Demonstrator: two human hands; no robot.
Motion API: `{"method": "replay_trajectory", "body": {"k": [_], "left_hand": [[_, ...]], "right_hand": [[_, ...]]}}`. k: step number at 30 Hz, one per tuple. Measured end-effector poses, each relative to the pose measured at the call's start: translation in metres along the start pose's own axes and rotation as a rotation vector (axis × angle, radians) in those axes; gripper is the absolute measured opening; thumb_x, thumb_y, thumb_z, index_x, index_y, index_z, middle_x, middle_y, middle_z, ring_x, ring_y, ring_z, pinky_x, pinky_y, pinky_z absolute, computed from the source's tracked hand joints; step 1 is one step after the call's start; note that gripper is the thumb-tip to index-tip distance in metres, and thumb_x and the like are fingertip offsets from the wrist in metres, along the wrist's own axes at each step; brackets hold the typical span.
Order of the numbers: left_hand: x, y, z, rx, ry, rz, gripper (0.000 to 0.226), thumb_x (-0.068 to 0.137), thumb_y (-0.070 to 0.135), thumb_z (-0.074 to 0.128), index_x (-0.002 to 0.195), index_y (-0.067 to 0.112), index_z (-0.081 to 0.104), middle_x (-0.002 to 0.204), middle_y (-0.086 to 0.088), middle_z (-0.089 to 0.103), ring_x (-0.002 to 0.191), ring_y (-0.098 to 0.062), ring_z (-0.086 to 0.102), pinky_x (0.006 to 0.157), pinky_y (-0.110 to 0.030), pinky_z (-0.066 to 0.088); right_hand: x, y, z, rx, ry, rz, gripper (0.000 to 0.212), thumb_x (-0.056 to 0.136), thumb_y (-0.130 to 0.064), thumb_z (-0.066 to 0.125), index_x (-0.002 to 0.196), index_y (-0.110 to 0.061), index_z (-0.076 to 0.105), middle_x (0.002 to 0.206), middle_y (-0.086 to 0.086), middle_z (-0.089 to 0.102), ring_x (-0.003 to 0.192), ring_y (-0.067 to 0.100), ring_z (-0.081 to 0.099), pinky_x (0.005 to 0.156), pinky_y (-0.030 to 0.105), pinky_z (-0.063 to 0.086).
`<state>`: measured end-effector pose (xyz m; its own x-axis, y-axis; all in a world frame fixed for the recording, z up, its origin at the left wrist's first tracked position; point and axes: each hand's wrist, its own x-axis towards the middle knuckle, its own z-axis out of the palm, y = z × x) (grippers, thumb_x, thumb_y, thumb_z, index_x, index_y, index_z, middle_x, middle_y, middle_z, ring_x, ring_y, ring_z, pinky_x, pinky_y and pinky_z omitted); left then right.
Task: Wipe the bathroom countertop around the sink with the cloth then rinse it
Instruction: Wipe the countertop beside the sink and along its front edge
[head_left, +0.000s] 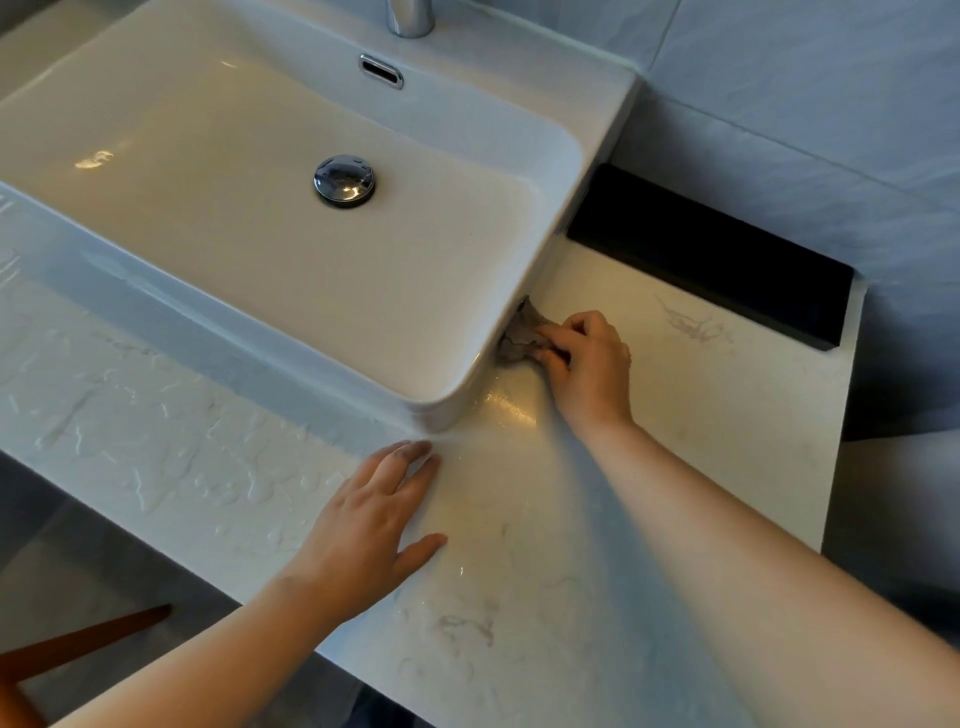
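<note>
Scrubbing joint where sink (441, 410) wall meets table (675, 415): right hand (587, 358), fingers (556, 358) curled round bunched grey cloth (522, 332), presses it against sink's right side. Left hand (374, 525) flat on table by sink's near corner, fingers straight, likely bracing. Water beads (156, 457) near-left look unwiped.

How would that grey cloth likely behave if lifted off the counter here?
The cloth is crumpled into folds where the right hand grips it, so it is probably floppy. Water beads on the countertop, so it may be damp and cling slightly.
</note>
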<state>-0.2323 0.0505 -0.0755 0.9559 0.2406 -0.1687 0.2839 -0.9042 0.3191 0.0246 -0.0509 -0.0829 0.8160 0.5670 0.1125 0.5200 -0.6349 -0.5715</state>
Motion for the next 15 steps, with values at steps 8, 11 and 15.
{"method": "replay_trajectory", "body": {"k": [8, 11, 15], "left_hand": [[0.001, -0.001, -0.004, 0.005, -0.022, 0.008, 0.078, 0.083, 0.068, 0.034, 0.142, 0.018, 0.042, 0.145, -0.001, 0.042, 0.131, -0.021, 0.041, 0.103, -0.039, 0.042], [0.001, 0.000, -0.005, 0.015, -0.045, 0.004, 0.079, 0.082, 0.069, 0.034, 0.143, 0.019, 0.039, 0.146, -0.001, 0.040, 0.132, -0.021, 0.039, 0.103, -0.039, 0.042], [0.001, 0.002, -0.005, 0.048, -0.067, -0.008, 0.079, 0.082, 0.070, 0.037, 0.142, 0.019, 0.041, 0.145, -0.001, 0.042, 0.130, -0.022, 0.042, 0.102, -0.039, 0.042]], "right_hand": [[-0.077, -0.012, 0.000, 0.039, -0.142, -0.137, 0.022, 0.075, -0.025, 0.068, 0.096, -0.025, 0.074, 0.089, -0.001, 0.056, 0.085, 0.023, 0.055, 0.077, 0.038, 0.040], [-0.090, -0.014, -0.012, 0.112, -0.209, -0.162, 0.015, 0.077, -0.016, 0.073, 0.091, -0.018, 0.076, 0.086, -0.003, 0.056, 0.080, 0.020, 0.055, 0.074, 0.034, 0.045], [-0.063, -0.007, -0.044, 0.148, -0.059, -0.062, 0.005, 0.079, -0.011, 0.071, 0.084, -0.009, 0.074, 0.082, 0.000, 0.052, 0.075, 0.019, 0.053, 0.065, 0.029, 0.044]]}}
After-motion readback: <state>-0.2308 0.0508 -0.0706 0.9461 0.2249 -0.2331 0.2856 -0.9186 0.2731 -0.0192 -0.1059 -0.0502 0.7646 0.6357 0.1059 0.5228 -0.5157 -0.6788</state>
